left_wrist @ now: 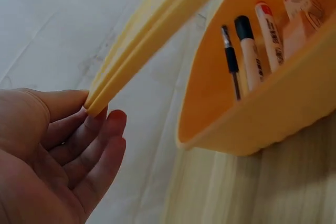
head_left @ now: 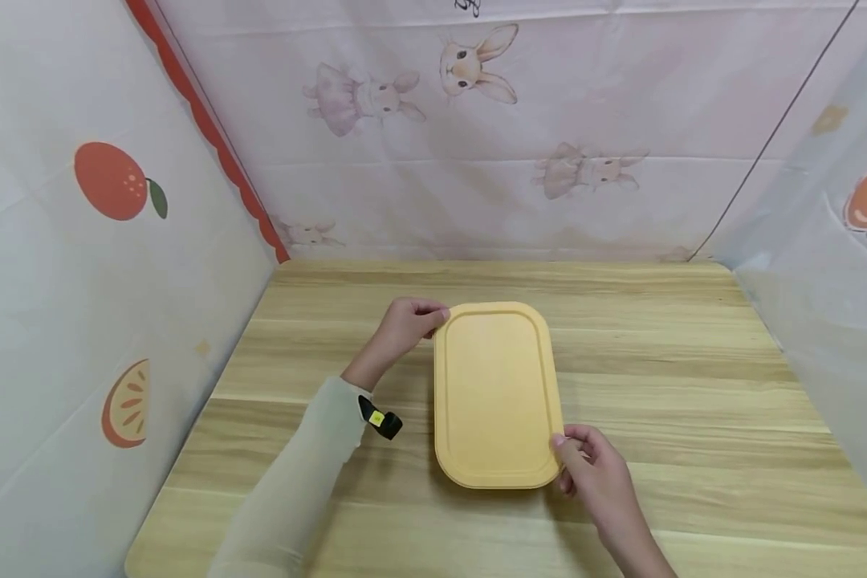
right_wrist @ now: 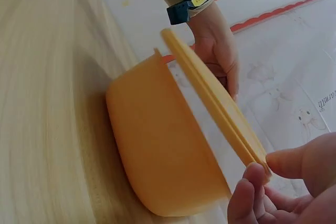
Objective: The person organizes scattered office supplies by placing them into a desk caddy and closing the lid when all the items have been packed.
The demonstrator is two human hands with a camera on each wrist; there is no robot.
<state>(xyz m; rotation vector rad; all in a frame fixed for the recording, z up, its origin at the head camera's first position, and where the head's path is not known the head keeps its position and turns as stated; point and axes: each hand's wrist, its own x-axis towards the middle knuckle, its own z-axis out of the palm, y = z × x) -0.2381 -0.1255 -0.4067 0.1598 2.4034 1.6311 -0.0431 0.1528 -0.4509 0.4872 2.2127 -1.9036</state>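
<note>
A yellow rectangular lid point(head_left: 498, 393) with rounded corners is held level between both hands. My left hand point(head_left: 405, 325) pinches its far left corner between thumb and fingers. At the near right corner, my right hand point(head_left: 598, 478) pinches the lid's edge. Below, a deep yellow storage box point(right_wrist: 157, 140) stands on the table, a gap separating its rim from the lid. Inside, the left wrist view shows a black-gripped pen point(left_wrist: 231, 59), a black-capped marker point(left_wrist: 250, 53), a red-topped white marker point(left_wrist: 269, 35) and small pale boxes point(left_wrist: 302, 6). The head view has the box hidden under the lid.
The wooden tabletop point(head_left: 694, 385) extends around the box. Fabric walls printed with rabbits point(head_left: 470, 64) and fruit point(head_left: 116, 181) rise at the back and both sides. A black strap with a yellow tag point(head_left: 378, 418) sits on the left wrist.
</note>
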